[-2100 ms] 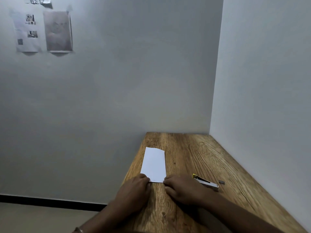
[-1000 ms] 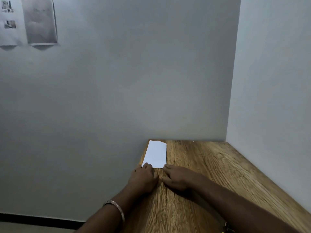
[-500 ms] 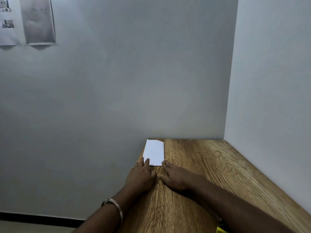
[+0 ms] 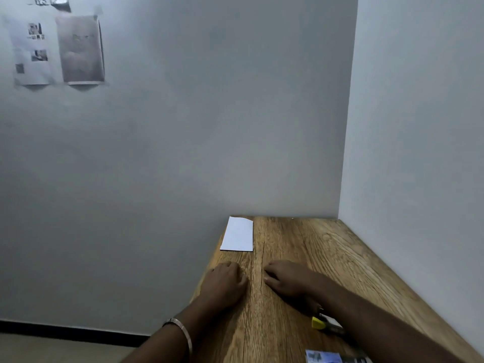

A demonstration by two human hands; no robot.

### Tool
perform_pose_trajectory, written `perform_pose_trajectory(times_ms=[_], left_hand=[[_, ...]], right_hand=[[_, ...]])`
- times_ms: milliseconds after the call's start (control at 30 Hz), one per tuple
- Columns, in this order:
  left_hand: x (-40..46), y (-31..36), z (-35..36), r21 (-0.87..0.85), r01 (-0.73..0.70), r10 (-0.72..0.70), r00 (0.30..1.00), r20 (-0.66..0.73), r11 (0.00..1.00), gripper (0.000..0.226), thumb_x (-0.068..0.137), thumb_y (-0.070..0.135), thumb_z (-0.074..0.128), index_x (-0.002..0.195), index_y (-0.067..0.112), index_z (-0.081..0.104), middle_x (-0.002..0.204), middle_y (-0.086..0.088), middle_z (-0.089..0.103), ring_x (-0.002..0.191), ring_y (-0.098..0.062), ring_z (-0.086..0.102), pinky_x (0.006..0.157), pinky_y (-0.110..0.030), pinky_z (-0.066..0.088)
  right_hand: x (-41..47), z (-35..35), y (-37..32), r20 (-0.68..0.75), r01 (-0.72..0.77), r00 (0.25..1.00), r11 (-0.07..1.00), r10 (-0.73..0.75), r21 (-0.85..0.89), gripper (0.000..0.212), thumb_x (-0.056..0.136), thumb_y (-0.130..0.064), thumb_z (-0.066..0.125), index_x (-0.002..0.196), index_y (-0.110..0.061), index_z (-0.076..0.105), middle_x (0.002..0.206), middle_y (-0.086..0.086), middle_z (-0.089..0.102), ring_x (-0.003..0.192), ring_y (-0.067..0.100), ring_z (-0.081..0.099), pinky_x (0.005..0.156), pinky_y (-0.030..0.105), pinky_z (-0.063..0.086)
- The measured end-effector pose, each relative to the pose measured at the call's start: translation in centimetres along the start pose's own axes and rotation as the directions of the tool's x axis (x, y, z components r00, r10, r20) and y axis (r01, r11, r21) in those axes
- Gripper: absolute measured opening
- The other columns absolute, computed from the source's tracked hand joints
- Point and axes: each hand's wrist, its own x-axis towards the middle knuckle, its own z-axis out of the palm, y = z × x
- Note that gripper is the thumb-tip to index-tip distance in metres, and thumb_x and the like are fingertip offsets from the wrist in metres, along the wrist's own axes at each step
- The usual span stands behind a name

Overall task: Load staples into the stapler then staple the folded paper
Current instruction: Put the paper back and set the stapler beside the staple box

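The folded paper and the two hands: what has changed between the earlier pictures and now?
Both hands have let go of the folded paper and drawn back toward the person: left hand and right hand now rest empty on the table. The paper was pushed to the far left corner and lies flat there. The stapler remains untouched.

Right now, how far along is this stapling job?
Early. Done: the folded paper lies flat at the far left of the table. In hand: nothing; the left hand and right hand rest empty on the wood. Left: loading the stapler, partly hidden under the right forearm, then stapling the paper.
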Motion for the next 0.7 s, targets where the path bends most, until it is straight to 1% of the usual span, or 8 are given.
perform_pose_trajectory(times_ms=[133, 200, 333, 467, 533, 600, 633, 700], left_hand=[[-3.1, 1.5, -0.8, -0.026, -0.044, 0.043, 0.999, -0.024, 0.999, 0.031, 0.097, 0.045, 0.041, 0.110, 0.022, 0.059, 0.108, 0.003, 0.061, 0.094, -0.012, 0.056, 0.085, -0.032, 0.051], [-4.6, 2.3, -1.1, -0.033, -0.076, 0.076, 0.997, -0.017, 0.997, 0.033, 0.099, 0.042, 0.042, 0.117, 0.021, 0.059, 0.115, 0.002, 0.062, 0.100, -0.013, 0.057, 0.088, -0.031, 0.051], [-7.6, 3.7, -1.6, -0.059, -0.156, 0.155, 0.988, -0.012, 0.986, 0.034, 0.101, 0.035, 0.042, 0.127, 0.021, 0.059, 0.128, 0.002, 0.060, 0.110, -0.013, 0.057, 0.094, -0.030, 0.050], [-10.3, 5.0, -1.6, -0.143, -0.215, 0.215, 0.977, -0.020, 0.966, 0.029, 0.100, 0.026, 0.044, 0.125, 0.026, 0.060, 0.130, 0.005, 0.060, 0.110, -0.010, 0.057, 0.093, -0.027, 0.050], [-11.5, 5.6, -1.3, -0.177, -0.247, 0.246, 0.969, -0.025, 0.953, 0.027, 0.100, 0.025, 0.046, 0.122, 0.030, 0.059, 0.128, 0.008, 0.060, 0.109, -0.006, 0.056, 0.092, -0.026, 0.050], [-12.5, 6.2, -1.0, -0.248, -0.255, 0.253, 0.967, -0.041, 0.935, 0.028, 0.100, 0.025, 0.045, 0.124, 0.032, 0.057, 0.128, 0.009, 0.061, 0.109, -0.003, 0.055, 0.092, -0.022, 0.048], [-12.9, 6.6, -1.0, -0.298, -0.256, 0.253, 0.966, -0.047, 0.920, 0.028, 0.100, 0.026, 0.045, 0.126, 0.032, 0.056, 0.128, 0.009, 0.061, 0.110, -0.002, 0.056, 0.093, -0.022, 0.048], [-13.5, 7.7, -1.0, -0.399, -0.256, 0.263, 0.964, -0.039, 0.880, 0.030, 0.099, 0.034, 0.047, 0.129, 0.033, 0.055, 0.129, 0.010, 0.062, 0.108, 0.001, 0.057, 0.092, -0.022, 0.049]], right_hand=[[-3.3, -0.5, -0.4, -0.018, 0.010, 1.000, 0.998, -0.009, 0.060, 0.035, 0.101, -0.040, 0.043, 0.095, -0.013, 0.064, 0.094, 0.008, 0.065, 0.078, 0.015, 0.055, 0.078, 0.038, 0.049], [-5.1, -0.9, -0.8, -0.016, 0.016, 1.000, 0.990, -0.014, 0.137, 0.039, 0.103, -0.042, 0.040, 0.095, -0.014, 0.066, 0.088, 0.004, 0.065, 0.076, 0.013, 0.057, 0.076, 0.035, 0.049], [-8.7, -1.0, -0.9, -0.055, 0.010, 0.998, 0.977, 0.002, 0.214, 0.041, 0.103, -0.044, 0.040, 0.085, -0.017, 0.064, 0.072, -0.009, 0.055, 0.062, 0.006, 0.051, 0.064, 0.026, 0.041], [-12.3, -0.5, -0.6, -0.153, -0.001, 0.987, 0.960, 0.046, 0.282, 0.043, 0.102, -0.045, 0.043, 0.081, -0.013, 0.062, 0.068, -0.002, 0.054, 0.058, 0.009, 0.047, 0.059, 0.026, 0.039], [-13.9, -0.1, -0.5, -0.214, 0.024, 0.976, 0.952, 0.044, 0.306, 0.040, 0.102, -0.042, 0.046, 0.088, -0.010, 0.066, 0.075, 0.000, 0.059, 0.066, 0.012, 0.052, 0.063, 0.028, 0.041], [-15.2, 0.4, -0.6, -0.307, 0.051, 0.951, 0.958, 0.041, 0.284, 0.032, 0.100, -0.039, 0.049, 0.111, -0.015, 0.069, 0.103, -0.003, 0.067, 0.092, 0.011, 0.060, 0.080, 0.027, 0.046], [-15.8, 0.6, -0.6, -0.358, 0.053, 0.933, 0.964, 0.046, 0.262, 0.034, 0.100, -0.037, 0.051, 0.122, -0.017, 0.066, 0.117, -0.004, 0.065, 0.104, 0.010, 0.059, 0.090, 0.027, 0.047], [-16.9, 0.8, -0.7, -0.422, 0.063, 0.905, 0.961, 0.059, 0.271, 0.035, 0.098, -0.034, 0.055, 0.127, -0.017, 0.064, 0.123, -0.004, 0.064, 0.107, 0.008, 0.057, 0.096, 0.028, 0.048]])
